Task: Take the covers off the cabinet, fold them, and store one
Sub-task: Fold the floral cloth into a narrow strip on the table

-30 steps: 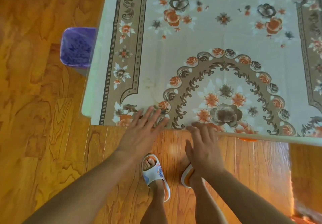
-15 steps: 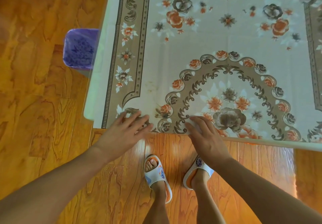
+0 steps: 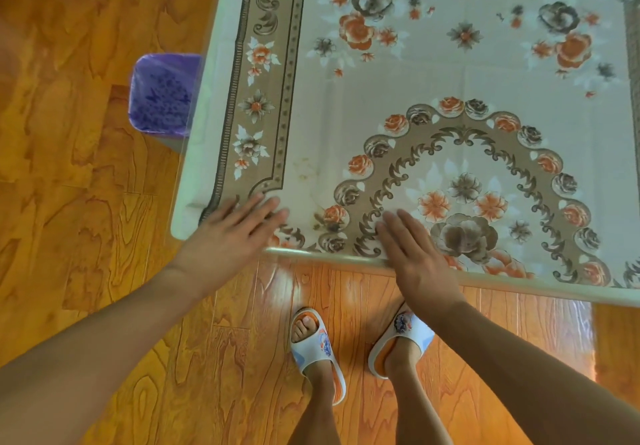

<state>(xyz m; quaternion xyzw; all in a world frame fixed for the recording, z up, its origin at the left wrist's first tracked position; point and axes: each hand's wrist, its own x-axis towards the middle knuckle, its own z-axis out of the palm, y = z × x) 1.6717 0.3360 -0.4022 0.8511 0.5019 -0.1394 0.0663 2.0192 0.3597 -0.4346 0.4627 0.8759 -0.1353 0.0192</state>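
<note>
Showing, from the head view, one floral cover (image 3: 433,74) spread flat, cream ground with orange and grey-brown roses, scrolled tan border, arched medallion toward the near edge; faint yellowish stain near the near-left corner.

Left hand (image 3: 228,236): fingers straight and slightly spread, palm down, resting flat on the near-left corner of the cover, fingertips over the tan border; gripping nothing.

Right hand (image 3: 415,257): fingers straight and held together, palm down, lying flat across the near edge of the cover, fingertips on the scrollwork of the medallion; gripping nothing.

Both hands well apart from each other along the same near edge.

Near edge of the cover: pale rounded rim running left to right beneath the right hand's palm. Cannot tell what surface lies under the cover.

Purple bin (image 3: 162,94): lined with a patterned purple bag, standing on the floor just beside the left edge of the cover, partly hidden by it.

Wooden floor (image 3: 76,202): glossy orange-brown boards.

Slippers: left slipper (image 3: 317,347) and right slipper (image 3: 401,340), white with orange insoles and printed motifs, on bare feet, standing on the floor just short of the near edge.
</note>
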